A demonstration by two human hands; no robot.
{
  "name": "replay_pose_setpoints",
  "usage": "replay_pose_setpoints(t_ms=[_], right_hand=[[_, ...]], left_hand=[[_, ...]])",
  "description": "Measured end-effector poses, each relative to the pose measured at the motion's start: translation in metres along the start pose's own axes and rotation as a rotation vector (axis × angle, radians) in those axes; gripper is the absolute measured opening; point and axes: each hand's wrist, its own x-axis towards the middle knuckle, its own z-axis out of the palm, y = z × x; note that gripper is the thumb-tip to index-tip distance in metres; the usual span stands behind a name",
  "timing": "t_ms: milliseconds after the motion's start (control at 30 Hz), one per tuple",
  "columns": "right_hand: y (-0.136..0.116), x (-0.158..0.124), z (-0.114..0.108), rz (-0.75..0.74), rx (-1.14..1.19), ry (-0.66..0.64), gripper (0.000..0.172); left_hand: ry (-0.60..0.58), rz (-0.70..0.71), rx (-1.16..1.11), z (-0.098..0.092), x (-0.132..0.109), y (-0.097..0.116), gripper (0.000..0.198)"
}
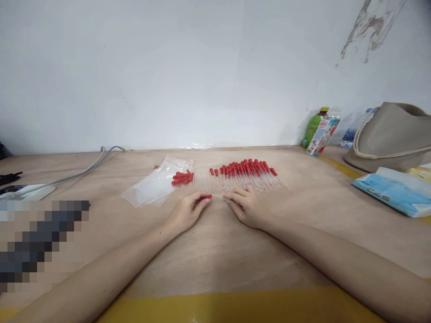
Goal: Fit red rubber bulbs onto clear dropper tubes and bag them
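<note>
Between thumb and fingers my left hand [190, 208] pinches a red rubber bulb [206, 197]. My right hand [245, 207] closes on a thin clear glass dropper tube [218, 196], whose left end meets the bulb's mouth. How deep the tube sits in the bulb is too small to tell. Just beyond my left hand lie a small pile of loose red bulbs [182, 177] and a row of bare glass tubes [202, 181]. Past my right hand, many droppers with red bulbs [249, 170] lie side by side, tubes towards me.
A clear plastic bag [151, 181] lies left of the loose bulbs. At the right stand bottles [316, 130], a grey-beige bag [390, 134] and a blue tissue pack [390, 190]. A grey cable [84, 170] runs across the left, and a wall rises behind the table.
</note>
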Motion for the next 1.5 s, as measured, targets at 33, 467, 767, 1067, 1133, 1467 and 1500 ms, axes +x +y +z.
replay_pose_setpoints(t_ms=[33, 467, 767, 1067, 1133, 1467, 1500], right_hand=[[0.0, 0.0, 0.001, -0.01, 0.008, 0.003, 0.024], [0.008, 0.002, -0.004, -0.111, -0.011, -0.019, 0.019], [-0.006, 0.003, -0.001, -0.039, -0.072, -0.081, 0.024], [-0.014, 0.013, -0.004, 0.101, 0.104, -0.297, 0.022], [-0.015, 0.014, -0.003, 0.139, 0.146, -0.321, 0.023], [-0.021, 0.021, -0.017, 0.207, 0.21, -0.394, 0.024], [-0.02, 0.024, -0.02, 0.229, 0.208, -0.393, 0.023]], left_hand=[[-0.004, -0.009, -0.022, 0.001, 0.0, -0.001, 0.021], [-0.15, 0.103, -0.067, -0.002, -0.003, 0.001, 0.018], [-0.111, 0.189, 0.085, 0.0, -0.004, 0.004, 0.018], [-0.142, 0.287, 0.129, 0.0, -0.005, 0.002, 0.018], [-0.149, 0.303, 0.138, 0.0, -0.005, 0.001, 0.018], [-0.037, 0.393, 0.175, -0.003, -0.001, 0.002, 0.016], [0.007, 0.378, 0.185, -0.003, -0.001, 0.001, 0.02]])
